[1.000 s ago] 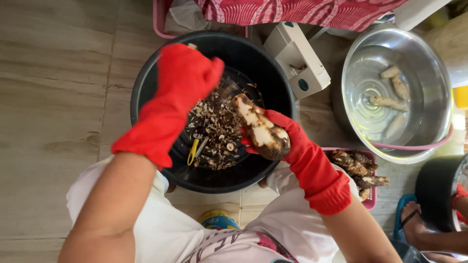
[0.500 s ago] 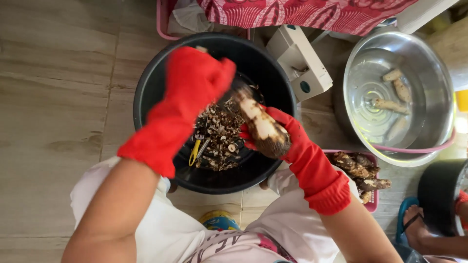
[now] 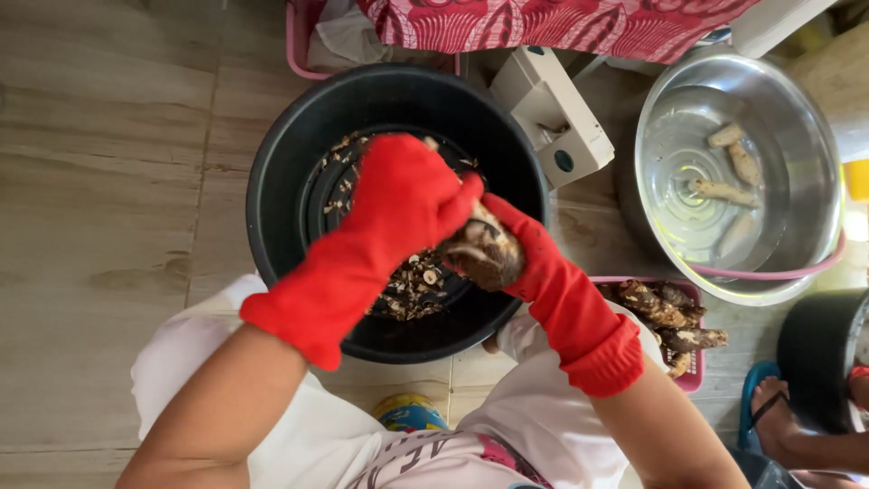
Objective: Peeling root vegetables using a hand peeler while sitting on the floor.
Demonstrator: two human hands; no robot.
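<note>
Held over the black tub: a brown root, partly peeled, its pale end hidden under the left glove. Long axis running from the tub's centre toward its right rim, dark unpeeled end pointing right and toward the body. Right hand, in a red rubber glove, closed around the root from beneath and behind. Left hand, also red-gloved, curled down over the root's inner end, thumb pressing against it; whether anything else sits inside that fist, cannot tell.

Below both hands, on the tub's floor, a heap of brown and white peelings. Right of the tub, a steel basin with water and several pale peeled roots. Between tub and basin, a white boxy object with dark round spots. Lower right of the tub, a pink basket with unpeeled roots. Above the tub, red patterned cloth. Far right of the tub, a second black tub and another person's sandalled foot.
</note>
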